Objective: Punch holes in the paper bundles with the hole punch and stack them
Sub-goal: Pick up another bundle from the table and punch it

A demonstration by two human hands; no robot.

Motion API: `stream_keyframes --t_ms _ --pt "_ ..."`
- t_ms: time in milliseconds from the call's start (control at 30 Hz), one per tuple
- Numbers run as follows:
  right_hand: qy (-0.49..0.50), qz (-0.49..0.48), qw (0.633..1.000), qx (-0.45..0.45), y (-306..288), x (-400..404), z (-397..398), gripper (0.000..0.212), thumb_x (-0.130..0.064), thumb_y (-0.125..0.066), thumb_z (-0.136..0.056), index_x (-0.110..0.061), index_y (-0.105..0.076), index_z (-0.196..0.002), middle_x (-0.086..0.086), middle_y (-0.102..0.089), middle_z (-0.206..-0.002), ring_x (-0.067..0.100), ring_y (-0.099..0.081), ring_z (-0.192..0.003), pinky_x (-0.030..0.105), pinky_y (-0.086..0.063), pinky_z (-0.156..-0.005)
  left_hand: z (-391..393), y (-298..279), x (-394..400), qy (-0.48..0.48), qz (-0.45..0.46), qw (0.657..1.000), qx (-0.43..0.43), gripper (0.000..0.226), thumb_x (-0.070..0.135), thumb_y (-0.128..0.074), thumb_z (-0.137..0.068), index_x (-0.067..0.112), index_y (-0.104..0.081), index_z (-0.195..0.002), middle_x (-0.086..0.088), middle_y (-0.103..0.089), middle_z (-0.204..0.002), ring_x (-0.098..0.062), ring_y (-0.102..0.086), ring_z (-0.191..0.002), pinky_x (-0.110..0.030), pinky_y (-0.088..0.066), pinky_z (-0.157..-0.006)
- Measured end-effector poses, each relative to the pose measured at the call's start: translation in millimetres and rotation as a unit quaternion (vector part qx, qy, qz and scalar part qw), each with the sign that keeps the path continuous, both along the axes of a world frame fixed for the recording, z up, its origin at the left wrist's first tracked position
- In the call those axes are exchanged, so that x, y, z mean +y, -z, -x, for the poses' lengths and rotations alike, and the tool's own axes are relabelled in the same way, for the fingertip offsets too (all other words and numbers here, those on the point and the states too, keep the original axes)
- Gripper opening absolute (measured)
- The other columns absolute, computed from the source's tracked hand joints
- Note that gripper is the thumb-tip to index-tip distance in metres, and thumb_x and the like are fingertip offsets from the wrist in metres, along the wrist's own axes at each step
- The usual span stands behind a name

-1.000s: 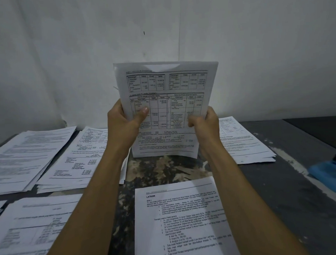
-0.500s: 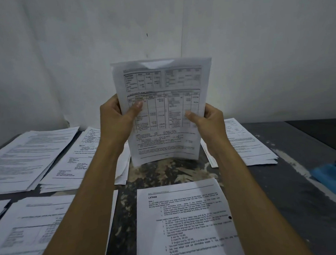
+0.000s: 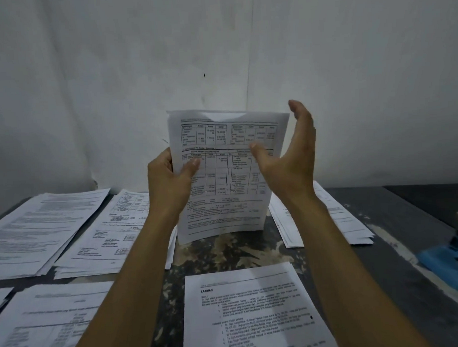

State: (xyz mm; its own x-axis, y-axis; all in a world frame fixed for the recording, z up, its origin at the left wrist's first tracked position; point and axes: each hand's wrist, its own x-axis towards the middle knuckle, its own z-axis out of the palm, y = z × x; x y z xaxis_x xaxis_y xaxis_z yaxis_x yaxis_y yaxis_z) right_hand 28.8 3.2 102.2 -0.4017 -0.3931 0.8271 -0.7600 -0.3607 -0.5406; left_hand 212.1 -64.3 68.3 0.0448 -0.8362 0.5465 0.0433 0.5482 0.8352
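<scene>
Upright above the middle of the table, a paper bundle [image 3: 222, 173] printed with tables is held facing the camera, its bottom edge clear of the tabletop. Only the left hand [image 3: 168, 181] grips it, thumb across the front and fingers curled behind the left edge. The right hand [image 3: 287, 157] stands just beside the bundle's right edge, fingers straight and spread, holding nothing; whether its thumb touches the sheet cannot be told.

With one hand pinching one edge, the sheets could likely fan out, sag or slip out of line, and uneven edges would put the punched holes out of register.

A sheet headed "LATIHAN" [image 3: 254, 308] lies flat near the camera. More stacks of printed paper [image 3: 46, 228] cover the left side of the dark table [image 3: 384, 258], and another stack [image 3: 337, 221] sits behind the right forearm. A blue object, possibly the hole punch [image 3: 457, 257], rests at the far right edge, blurred. Bare tabletop between it and the right stack gives room to move; the wall stands close behind.
</scene>
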Motion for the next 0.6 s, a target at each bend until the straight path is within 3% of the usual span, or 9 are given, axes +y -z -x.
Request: stream_keyframes --t_ms 67,133,300,500,600 --pt "0.031 0.015 0.995 0.095 -9 -3 -2 0.079 -0.037 -0.074 -0.079 -0.019 -0.036 -0.146 -0.004 -0.040 -0.149 0.011 -0.036 -0.138 0.055 -0.012 -0.123 0 -1 0 0.001 0.001 1.000 0.000 0.020 0.011 -0.070 -0.092 0.017 -0.070 -0.111 0.013 -0.072 -0.094 0.002 -0.072 -0.078 -0.013 -0.055 -0.061" --pt "0.044 0.003 0.983 0.177 -20 -6 -5 0.072 -0.038 -0.072 -0.081 -0.017 -0.044 -0.143 0.000 -0.046 -0.147 0.017 -0.036 -0.142 0.052 0.001 -0.124 0 -1 1 -0.001 0.002 1.000 -0.001 0.021 0.011 -0.069 -0.092 0.015 -0.070 -0.113 0.011 -0.073 -0.095 0.000 -0.072 -0.079 -0.013 -0.055 -0.061" --pt "0.026 -0.049 0.966 0.253 -42 -18 -15 0.045 -0.045 -0.068 -0.086 -0.020 -0.065 -0.124 -0.005 -0.067 -0.120 0.014 -0.054 -0.123 0.054 0.003 -0.122 0 -1 2 -0.003 0.006 1.000 -0.004 0.020 0.011 -0.069 -0.092 0.017 -0.071 -0.112 0.010 -0.073 -0.095 -0.002 -0.072 -0.078 -0.016 -0.058 -0.063" --pt "-0.014 -0.063 0.977 0.203 -52 -26 -17 0.010 -0.026 -0.069 -0.091 -0.019 -0.068 -0.098 -0.010 -0.069 -0.090 0.005 -0.060 -0.082 0.047 -0.017 -0.122 0 -2 1 -0.010 0.000 1.000 -0.009 0.020 0.011 -0.069 -0.093 0.015 -0.071 -0.112 0.013 -0.072 -0.094 0.003 -0.071 -0.076 -0.010 -0.053 -0.059" --pt "-0.011 -0.044 0.982 0.183 -53 -26 -18 0.005 -0.021 -0.072 -0.089 -0.016 -0.071 -0.089 -0.017 -0.059 -0.076 -0.006 -0.049 -0.067 0.047 -0.040 -0.107 0 -1 0 -0.017 -0.004 1.000 -0.016 0.022 0.014 -0.069 -0.093 0.017 -0.071 -0.115 0.013 -0.072 -0.096 -0.002 -0.071 -0.080 -0.010 -0.053 -0.059"
